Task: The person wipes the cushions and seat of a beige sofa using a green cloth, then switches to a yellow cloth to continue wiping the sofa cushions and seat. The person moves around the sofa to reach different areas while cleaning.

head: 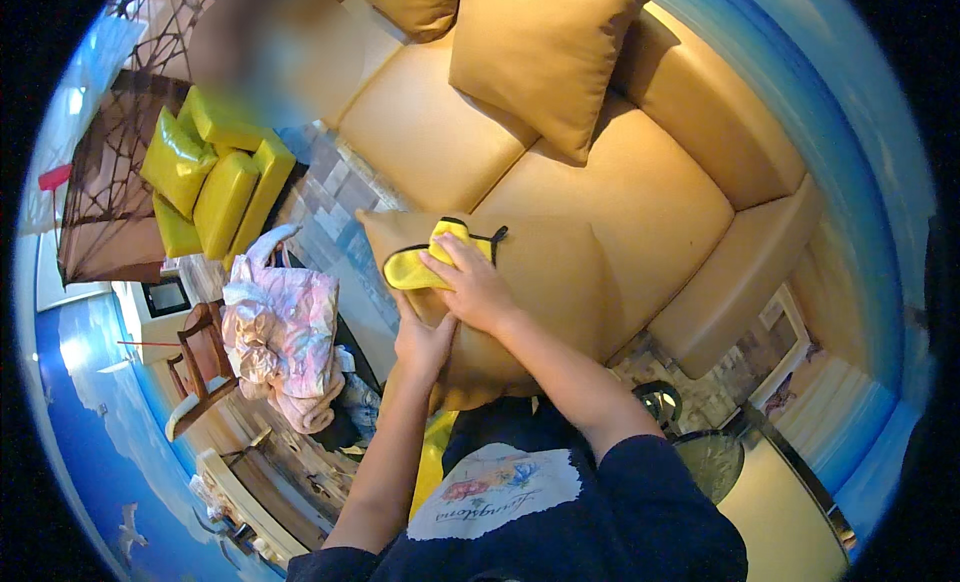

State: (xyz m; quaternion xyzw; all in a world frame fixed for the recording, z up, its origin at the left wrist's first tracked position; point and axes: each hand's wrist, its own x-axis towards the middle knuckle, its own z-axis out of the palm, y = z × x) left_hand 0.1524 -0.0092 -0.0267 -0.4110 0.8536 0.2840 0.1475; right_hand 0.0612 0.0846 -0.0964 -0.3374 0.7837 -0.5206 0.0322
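A tan cushion (pixel 540 297) lies before me, at the front of the tan sofa (pixel 615 177). On its upper left part rests a yellow cloth with black edging (pixel 411 270). My right hand (pixel 474 285) presses on the cloth with its fingers spread over it. My left hand (pixel 421 342) grips the cushion's left side just below the cloth; its fingertips are partly hidden behind the cushion.
Another tan cushion (pixel 536 64) leans on the sofa. Pink clothing (pixel 289 334) is heaped at the left, near a wooden chair (pixel 201 357). A yellow-green armchair (pixel 225 199) stands farther off. At the lower right is a pale table (pixel 780 507).
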